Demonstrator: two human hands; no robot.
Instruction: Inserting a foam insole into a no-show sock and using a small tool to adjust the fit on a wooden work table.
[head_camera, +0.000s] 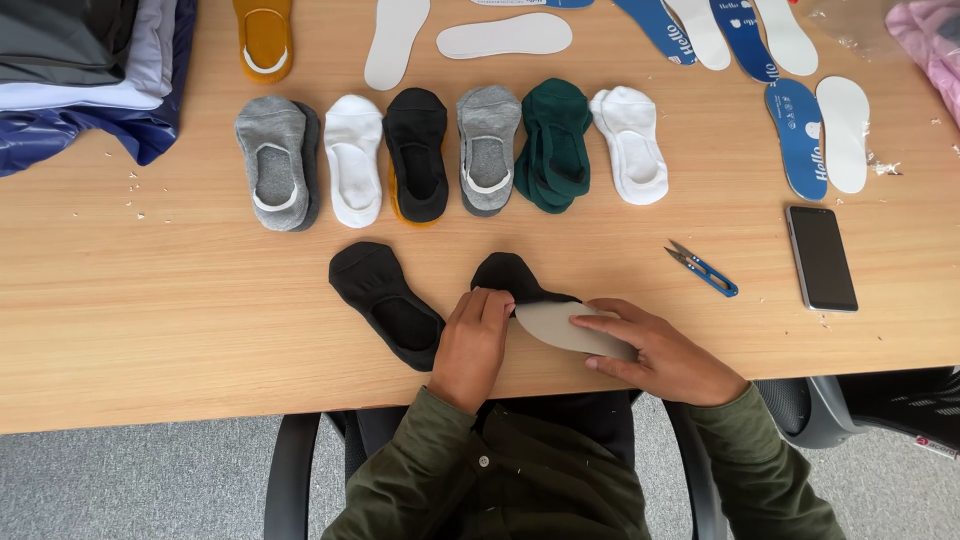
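Black sock (512, 276): low-cut, toe pointing away, at the table's (150, 300) near edge, a pale grey insert (560, 325) (oval card) partly inside. Left hand (472, 340) pinches the sock's opening; right hand (655, 350) holds the insert flat. Matching sock (385, 300) lies just left.

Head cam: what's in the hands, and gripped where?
Left hand pinches the opening edge of a black sock. Right hand holds a grey cardboard insert by its exposed end; its other end is in the sock.
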